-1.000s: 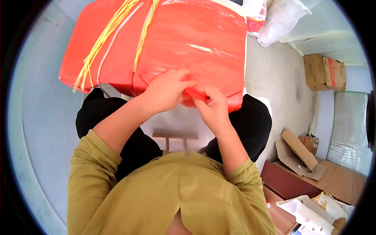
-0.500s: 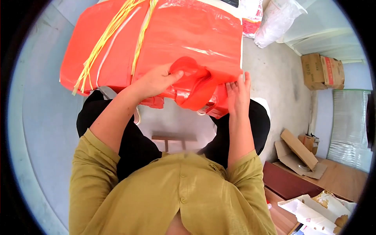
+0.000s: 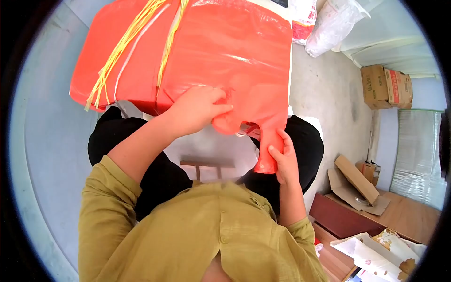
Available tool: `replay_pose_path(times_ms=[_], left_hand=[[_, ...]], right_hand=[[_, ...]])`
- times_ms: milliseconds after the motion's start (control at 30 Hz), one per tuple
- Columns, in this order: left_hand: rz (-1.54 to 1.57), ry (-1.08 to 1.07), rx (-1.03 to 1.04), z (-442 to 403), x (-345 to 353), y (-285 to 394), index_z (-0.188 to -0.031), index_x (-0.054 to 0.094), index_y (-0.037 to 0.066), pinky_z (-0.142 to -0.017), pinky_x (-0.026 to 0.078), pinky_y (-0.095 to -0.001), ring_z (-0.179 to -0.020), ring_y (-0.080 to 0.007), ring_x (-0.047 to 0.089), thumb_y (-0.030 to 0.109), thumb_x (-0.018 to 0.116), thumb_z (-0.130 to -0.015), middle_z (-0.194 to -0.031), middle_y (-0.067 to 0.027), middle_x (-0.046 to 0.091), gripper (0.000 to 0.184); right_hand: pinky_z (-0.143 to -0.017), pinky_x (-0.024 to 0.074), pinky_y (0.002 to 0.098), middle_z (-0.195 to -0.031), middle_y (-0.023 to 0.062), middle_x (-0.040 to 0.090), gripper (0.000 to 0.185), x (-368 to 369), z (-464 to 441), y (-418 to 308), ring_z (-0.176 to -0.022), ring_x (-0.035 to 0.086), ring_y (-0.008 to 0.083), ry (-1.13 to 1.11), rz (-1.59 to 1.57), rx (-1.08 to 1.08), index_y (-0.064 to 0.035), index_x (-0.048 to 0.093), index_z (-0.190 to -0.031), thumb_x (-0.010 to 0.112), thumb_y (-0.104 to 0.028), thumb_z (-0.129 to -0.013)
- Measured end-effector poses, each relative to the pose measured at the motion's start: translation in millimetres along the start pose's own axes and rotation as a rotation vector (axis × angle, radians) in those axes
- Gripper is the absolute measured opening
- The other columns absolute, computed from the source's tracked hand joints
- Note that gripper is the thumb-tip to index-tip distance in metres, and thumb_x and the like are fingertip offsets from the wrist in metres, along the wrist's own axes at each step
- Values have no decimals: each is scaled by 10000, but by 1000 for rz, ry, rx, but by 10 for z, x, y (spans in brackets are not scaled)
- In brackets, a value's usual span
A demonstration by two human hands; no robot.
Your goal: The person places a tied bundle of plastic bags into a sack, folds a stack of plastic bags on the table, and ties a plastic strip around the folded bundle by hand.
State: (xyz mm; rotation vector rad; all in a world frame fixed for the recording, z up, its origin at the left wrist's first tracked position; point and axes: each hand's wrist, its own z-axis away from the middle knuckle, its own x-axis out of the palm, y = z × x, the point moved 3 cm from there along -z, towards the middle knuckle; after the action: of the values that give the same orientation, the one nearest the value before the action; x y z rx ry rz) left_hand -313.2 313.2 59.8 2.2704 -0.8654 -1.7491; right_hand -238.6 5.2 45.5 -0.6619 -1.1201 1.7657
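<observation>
Hanging lengthwise bodyward off the red bag stack (image 3: pixel 225 49), a handle (image 3: pixel 266 162) is lying pinched by the nearer right hand (image 3: pixel 286 162), left hand (image 3: pixel 196 110) at stack edge, grip unclear.

On head cam I'm seeing red plastic bags (image 3: pixel 235 42) covering most of a white-edged support (image 3: pixel 270 6); I'm not making out its type. Grey floor (image 3: pixel 324 89) is carrying a white plastic sack (image 3: pixel 334 29), upper right. Wood-topped cabinet (image 3: pixel 413 214), lower right, is holding folded brown cardboard (image 3: pixel 358 179).
</observation>
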Motion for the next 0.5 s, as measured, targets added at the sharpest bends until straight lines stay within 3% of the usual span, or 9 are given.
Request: replay_pose_path(times_ms=[100, 167, 233, 333, 400, 467, 500], left_hand=[[-109, -9, 106, 51, 0, 92, -1185, 731, 112, -855, 548, -431, -1048, -311, 645, 104, 667, -826, -1183, -145, 659, 365], [-120, 6, 135, 72, -17, 122, -1173, 736, 113, -851, 549, -434, -1042, -310, 645, 109, 663, -828, -1201, -140, 662, 352], [-111, 49, 164, 105, -25, 133, -1158, 737, 102, -848, 549, -434, -1036, -312, 645, 114, 666, -818, -1219, -138, 666, 347], [-152, 32, 162, 153, -11, 142, -1102, 732, 69, -830, 555, -426, -1008, -309, 656, 116, 663, -800, -1229, -145, 674, 313], [-176, 19, 168, 167, -8, 158, -1057, 723, 53, -796, 558, -411, -961, -295, 660, 120, 660, -786, -1154, -128, 682, 286], [-186, 8, 168, 169, -21, 183, -1021, 716, 47, -762, 560, -396, -918, -279, 659, 122, 658, -773, -1073, -107, 677, 266], [-182, 4, 164, 164, -37, 202, -1006, 714, 47, -746, 559, -388, -898, -270, 657, 124, 657, -767, -1029, -94, 668, 257]], right_hand=[[-1091, 455, 362, -1447, 113, 526, 603, -158, 28, -151, -1316, 532, 223, 11, 218, -102, -6, 519, -1412, 708, 24, -841], [-1112, 443, 409, -1455, 178, 515, 479, -14, 43, -564, -1324, 543, 314, 100, 775, -493, 3, 591, -1295, 726, -18, -836], [-1124, 432, 430, -1416, 199, 543, 483, 286, 33, -903, -1324, 542, 367, 70, 919, -629, 1, 600, -1280, 749, -41, -822], [-1039, 495, 402, -1260, 194, 644, 426, 634, -308, -944, -1191, 628, 325, -55, 975, -766, -8, 605, -1281, 735, -120, -890], [-967, 524, 343, -1344, 155, 606, 394, 942, -517, -954, -1125, 655, 252, -223, 646, -237, -12, 590, -1339, 652, -105, -961], [-913, 539, 309, -1361, 129, 598, 377, 1101, -674, -887, -1045, 673, 195, -313, 361, 38, -9, 576, -1379, 590, -102, -1014], [-896, 540, 305, -1336, 122, 609, 373, 1112, -787, -779, -997, 678, 174, -325, 248, 53, -5, 570, -1390, 569, -107, -1031]])
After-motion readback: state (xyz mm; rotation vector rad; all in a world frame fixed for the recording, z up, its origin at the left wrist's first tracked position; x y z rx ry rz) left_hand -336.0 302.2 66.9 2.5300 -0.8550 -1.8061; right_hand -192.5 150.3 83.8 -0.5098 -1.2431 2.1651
